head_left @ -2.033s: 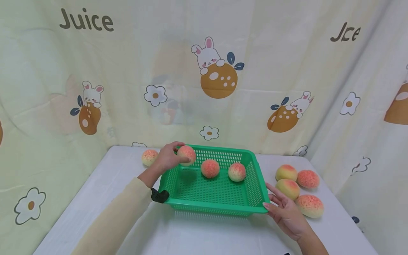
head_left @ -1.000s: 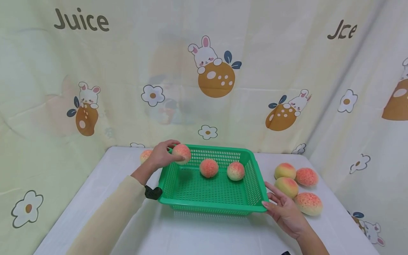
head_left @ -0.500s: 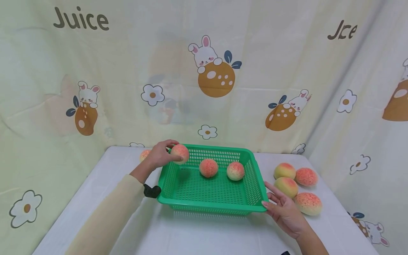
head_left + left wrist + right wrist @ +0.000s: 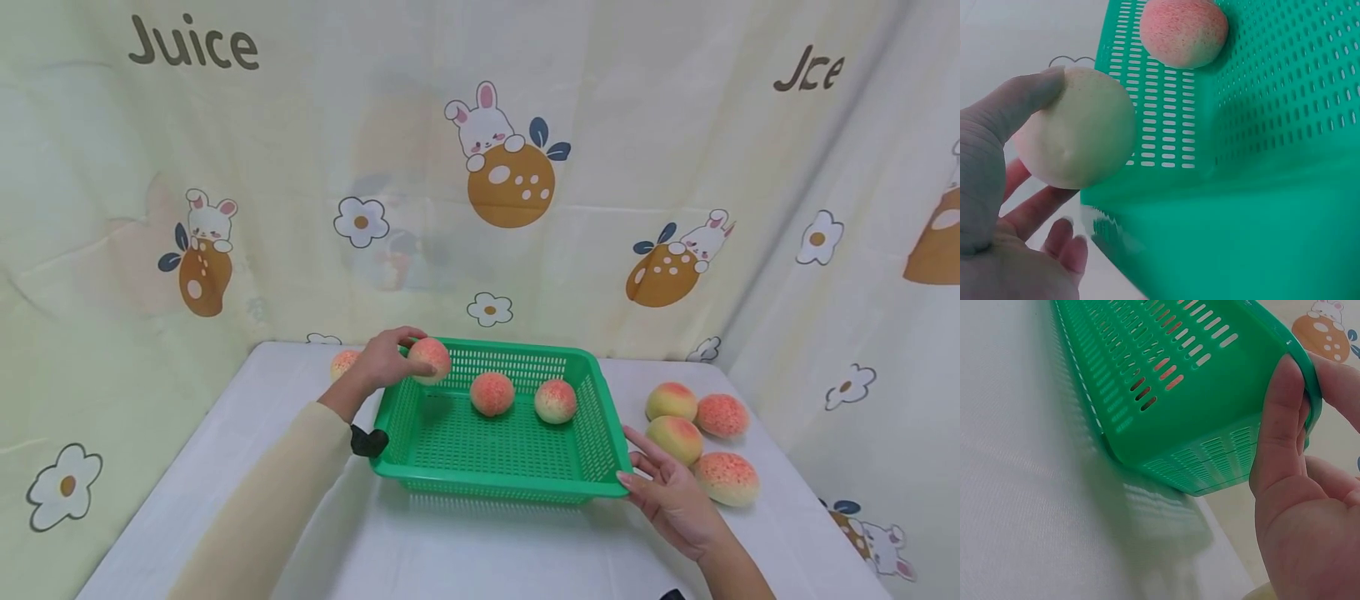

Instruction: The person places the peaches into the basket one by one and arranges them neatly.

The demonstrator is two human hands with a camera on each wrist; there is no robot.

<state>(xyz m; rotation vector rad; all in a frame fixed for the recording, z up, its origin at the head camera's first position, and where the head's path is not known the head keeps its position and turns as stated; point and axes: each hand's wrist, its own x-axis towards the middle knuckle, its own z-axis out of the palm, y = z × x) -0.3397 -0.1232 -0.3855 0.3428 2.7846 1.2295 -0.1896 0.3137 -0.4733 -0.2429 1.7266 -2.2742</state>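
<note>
My left hand (image 4: pixel 384 360) pinches a pink-and-cream peach (image 4: pixel 1079 131) between thumb and fingers. It is held at the back left corner of a green plastic basket (image 4: pixel 495 479), above the basket floor. Inside the basket, towards its back wall, sit two more peaches, a pink one (image 4: pixel 492 394) in the middle and a paler one (image 4: pixel 556 402) to its right. My right hand (image 4: pixel 671 500) grips the basket's front right corner, its thumb on the rim (image 4: pixel 1300 353).
A loose cluster of fruit stands right of the basket: yellow-and-red peaches (image 4: pixel 673 440) and pink speckled ones (image 4: pixel 727 479). Another peach (image 4: pixel 344 363) lies partly hidden behind my left hand. A printed curtain (image 4: pixel 300 167) hangs behind the white table (image 4: pixel 480 558).
My left hand shifted a little left with the peach, then slightly back right. The right hand keeps its grip, and the basket stays almost where it was.
</note>
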